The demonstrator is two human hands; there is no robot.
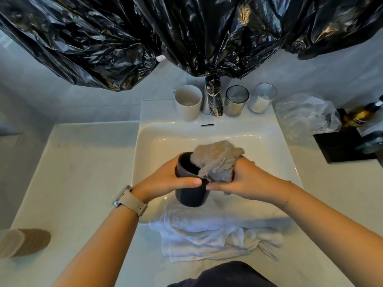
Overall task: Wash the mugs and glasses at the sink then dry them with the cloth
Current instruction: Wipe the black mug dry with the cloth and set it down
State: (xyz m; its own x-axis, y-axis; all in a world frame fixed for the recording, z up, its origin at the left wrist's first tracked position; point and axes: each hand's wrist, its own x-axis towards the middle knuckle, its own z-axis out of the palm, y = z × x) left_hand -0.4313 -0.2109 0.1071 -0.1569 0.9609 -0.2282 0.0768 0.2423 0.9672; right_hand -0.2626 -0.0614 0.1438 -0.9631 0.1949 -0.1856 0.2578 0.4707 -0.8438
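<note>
Black plastic (128,38) hangs across the top, above one white sink (207,133) set in a pale counter (83,172). One white towel (211,235) lies bunched on the sink's near edge. Behind the basin stand one white mug (187,102), one tap (213,98) and two glasses (236,101) (262,98). Over the basin, the left hand (165,179) wraps its fingers around one dark mug (190,193); the right hand (242,179) grips one beige cloth (217,160) pushed against the mug's rim.
</note>
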